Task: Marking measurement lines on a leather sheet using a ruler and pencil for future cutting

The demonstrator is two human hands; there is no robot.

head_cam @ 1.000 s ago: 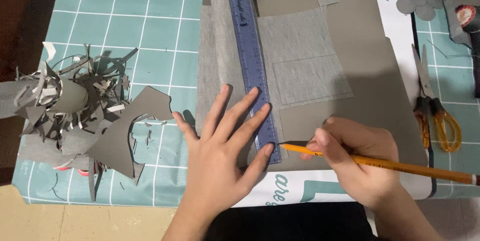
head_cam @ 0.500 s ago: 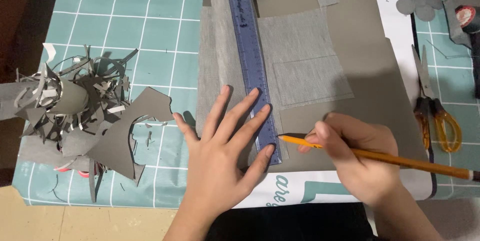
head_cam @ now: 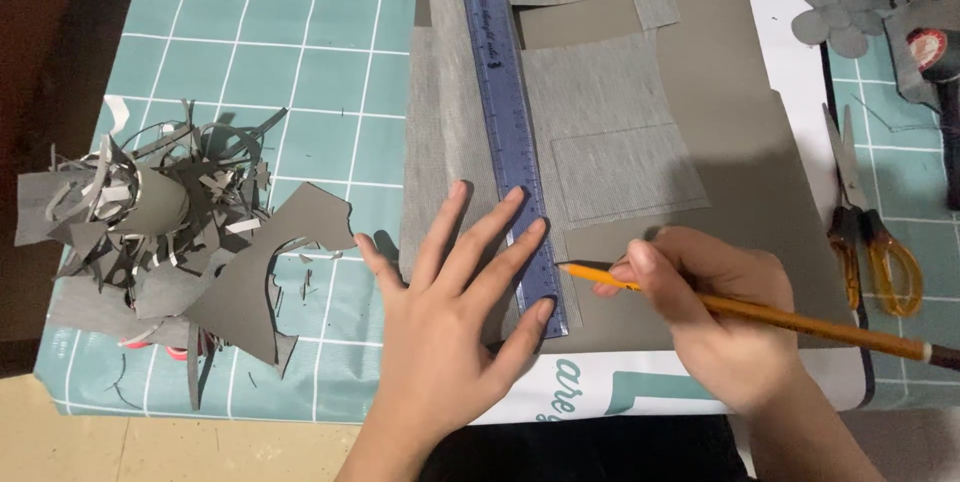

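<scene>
Right-hand grip (head_cam: 690,317) is clamped on pencil (head_cam: 760,314), tip touching the right edge of ruler (head_cam: 508,132), which runs lengthwise away from the bench's near edge, pinned flat by the open left hand (head_cam: 450,342).

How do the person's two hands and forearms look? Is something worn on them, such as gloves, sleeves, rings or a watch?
Both the left hand and the right hand are bare: no gloves and no rings show on the fingers. No watch or bracelet appears on either wrist, and no sleeve reaches the visible part of the forearms. The fingernails are short and plain, without polish.
</scene>
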